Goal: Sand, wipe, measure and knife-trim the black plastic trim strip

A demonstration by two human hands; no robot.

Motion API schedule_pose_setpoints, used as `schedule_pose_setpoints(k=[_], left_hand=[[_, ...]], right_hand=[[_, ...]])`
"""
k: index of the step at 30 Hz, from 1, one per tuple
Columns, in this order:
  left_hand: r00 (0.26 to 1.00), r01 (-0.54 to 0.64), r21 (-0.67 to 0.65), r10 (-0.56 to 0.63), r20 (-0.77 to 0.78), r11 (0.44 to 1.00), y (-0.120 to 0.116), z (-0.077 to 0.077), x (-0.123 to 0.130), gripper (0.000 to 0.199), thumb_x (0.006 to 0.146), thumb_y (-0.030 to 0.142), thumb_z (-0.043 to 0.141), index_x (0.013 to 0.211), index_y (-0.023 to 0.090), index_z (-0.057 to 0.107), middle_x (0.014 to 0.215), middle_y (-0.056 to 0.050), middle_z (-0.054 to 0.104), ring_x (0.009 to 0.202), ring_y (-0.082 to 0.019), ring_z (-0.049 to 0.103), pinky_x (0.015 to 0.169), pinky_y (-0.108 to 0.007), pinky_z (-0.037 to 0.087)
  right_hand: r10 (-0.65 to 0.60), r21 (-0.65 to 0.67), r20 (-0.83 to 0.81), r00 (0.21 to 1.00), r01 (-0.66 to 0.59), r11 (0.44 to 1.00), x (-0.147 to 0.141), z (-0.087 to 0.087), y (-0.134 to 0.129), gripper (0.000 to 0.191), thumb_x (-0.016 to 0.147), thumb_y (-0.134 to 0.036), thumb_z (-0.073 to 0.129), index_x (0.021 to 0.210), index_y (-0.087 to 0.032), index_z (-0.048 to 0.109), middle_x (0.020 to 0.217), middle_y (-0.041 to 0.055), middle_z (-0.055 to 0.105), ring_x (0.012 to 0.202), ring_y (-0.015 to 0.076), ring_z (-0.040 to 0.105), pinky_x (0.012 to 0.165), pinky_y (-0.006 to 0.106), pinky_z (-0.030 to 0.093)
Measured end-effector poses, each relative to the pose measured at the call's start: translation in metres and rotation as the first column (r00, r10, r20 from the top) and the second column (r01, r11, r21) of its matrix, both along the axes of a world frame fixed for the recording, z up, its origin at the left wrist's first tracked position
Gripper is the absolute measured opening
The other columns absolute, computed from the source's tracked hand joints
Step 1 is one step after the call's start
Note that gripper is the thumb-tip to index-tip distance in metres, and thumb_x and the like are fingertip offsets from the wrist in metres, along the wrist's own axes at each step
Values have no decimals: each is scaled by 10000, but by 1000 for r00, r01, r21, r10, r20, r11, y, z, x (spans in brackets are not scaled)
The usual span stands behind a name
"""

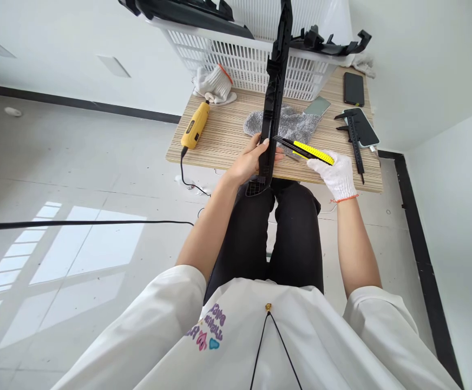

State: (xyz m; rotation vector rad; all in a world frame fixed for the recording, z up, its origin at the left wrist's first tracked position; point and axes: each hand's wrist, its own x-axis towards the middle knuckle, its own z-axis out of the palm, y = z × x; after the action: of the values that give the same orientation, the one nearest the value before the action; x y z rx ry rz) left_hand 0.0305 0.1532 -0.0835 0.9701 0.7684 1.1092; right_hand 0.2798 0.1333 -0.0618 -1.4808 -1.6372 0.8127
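A long black plastic trim piece (274,92) stands nearly upright in the view, its lower end by my knees and its upper part in front of the basket. My bare left hand (249,161) is closed around its lower portion, thumb on the near face and fingertips showing on the right side. In a white knit glove, my right hand (335,172) grips a yellow and black utility knife (311,152). The knife's blade points left and reaches the edge of the trim piece; whether it touches I cannot tell. A grey cloth (295,124) lies behind them on the table.
A white plastic basket (236,62) with more black parts (321,42) stands at the back of the wooden table (223,143). On the left are a yellow corded power tool (195,125) and a white glove (215,85). Black calipers (354,142) and two phones (353,89) lie right.
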Motion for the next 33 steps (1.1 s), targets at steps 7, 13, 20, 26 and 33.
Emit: schedule_pose_setpoints(k=[7, 13, 20, 26, 33], left_hand=[[1000, -6, 5, 6, 12, 1000, -1, 0, 1, 183, 961, 362, 535, 1078, 231, 486, 1106, -35, 707, 1201, -252, 661, 1076, -480, 508], [1000, -11, -10, 11, 1, 1000, 0, -1, 0, 209, 951, 403, 563, 1075, 246, 502, 1063, -27, 718, 1181, -249, 671, 1054, -453, 528], [1000, -12, -13, 12, -2, 1000, -1, 0, 0, 196, 962, 376, 541, 1094, 237, 502, 1046, -25, 720, 1168, -242, 678, 1057, -449, 525], [1000, -11, -2, 11, -4, 1000, -1, 0, -1, 233, 945, 382, 561, 1116, 233, 507, 1066, -41, 719, 1186, -251, 669, 1081, -461, 505], [999, -17, -18, 17, -42, 1000, -2, 2, 0, 247, 962, 401, 545, 1147, 242, 510, 1061, -33, 722, 1162, -246, 680, 1055, -455, 527]], right_hand=[[25, -35, -4, 1000, -25, 999, 1, 1, 0, 366, 704, -397, 781, 1007, -192, 785, 884, 27, 748, 836, 213, 697, 804, 347, 589], [29, -26, -32, 999, -30, 999, 1, 1, 0, 327, 694, -373, 797, 986, -227, 791, 880, 7, 750, 833, 208, 700, 810, 344, 588], [16, -43, -34, 999, -18, 999, -2, 3, 0, 351, 687, -379, 810, 985, -194, 789, 866, 17, 755, 823, 210, 704, 775, 327, 585], [21, -47, -52, 998, -23, 999, -4, 4, 0, 380, 677, -394, 818, 1000, -196, 788, 879, 10, 758, 835, 208, 706, 790, 328, 587], [8, -45, -26, 1000, -10, 999, -1, 1, 2, 363, 672, -393, 820, 978, -201, 784, 870, 20, 755, 816, 212, 706, 760, 332, 588]])
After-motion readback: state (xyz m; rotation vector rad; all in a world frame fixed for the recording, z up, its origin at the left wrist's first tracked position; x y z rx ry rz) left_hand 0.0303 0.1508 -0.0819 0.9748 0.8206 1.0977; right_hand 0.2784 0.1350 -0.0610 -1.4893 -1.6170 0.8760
